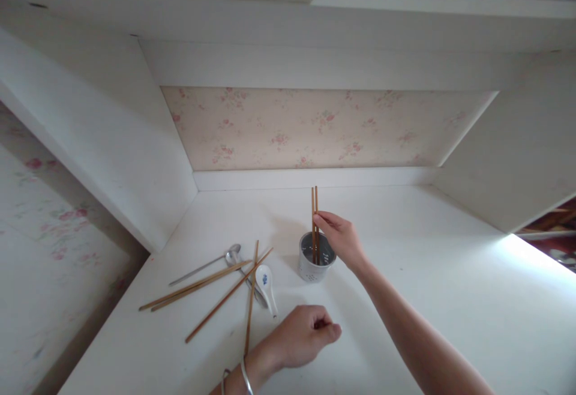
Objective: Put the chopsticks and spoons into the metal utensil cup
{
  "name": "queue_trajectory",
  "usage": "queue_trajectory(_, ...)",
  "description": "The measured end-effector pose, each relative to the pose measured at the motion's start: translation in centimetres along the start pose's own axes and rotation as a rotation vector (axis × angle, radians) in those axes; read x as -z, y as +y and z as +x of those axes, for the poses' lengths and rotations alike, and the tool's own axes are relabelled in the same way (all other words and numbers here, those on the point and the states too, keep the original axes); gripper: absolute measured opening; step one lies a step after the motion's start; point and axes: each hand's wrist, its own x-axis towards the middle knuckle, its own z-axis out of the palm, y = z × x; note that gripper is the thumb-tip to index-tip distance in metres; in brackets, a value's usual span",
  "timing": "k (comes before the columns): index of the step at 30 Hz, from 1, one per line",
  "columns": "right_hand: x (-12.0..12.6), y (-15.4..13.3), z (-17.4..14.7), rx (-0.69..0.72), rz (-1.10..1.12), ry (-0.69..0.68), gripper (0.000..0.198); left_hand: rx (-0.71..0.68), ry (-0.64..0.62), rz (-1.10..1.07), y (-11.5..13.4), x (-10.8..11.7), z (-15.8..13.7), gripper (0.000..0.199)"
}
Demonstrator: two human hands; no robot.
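Observation:
My right hand [341,238] pinches a pair of wooden chopsticks [314,227] near their upper part. They stand upright, their lower ends inside a grey perforated utensil holder [310,271]. My left hand [302,336] is curled closed low over the table, nearer to me than the holder, with nothing visible in it. To its left, a white ceramic spoon [265,281] with a blue mark lies beside several loose wooden chopsticks [228,295], some crossing each other. Among them is a long-handled metal spoon [198,270], and a second metal spoon [258,296] is partly covered.
The white tabletop [405,299] is boxed in by a white side panel [112,131] on the left and another [508,161] on the right. A shelf [342,20] overhangs the back, above a floral-papered wall [292,125].

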Motion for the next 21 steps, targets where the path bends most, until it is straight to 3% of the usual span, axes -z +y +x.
queue_trajectory(12, 0.9, -0.2, -1.3, -0.126, 0.111, -0.007, 0.041, 0.002, 0.001, 0.03, 0.5, 0.0, -0.2, 0.036)
queue_trajectory(21, 1.0, 4.9, -4.9, -0.277, 0.455, 0.056, 0.039, -0.008, 0.043, 0.007, 0.6, -0.4, -0.3, 0.036)
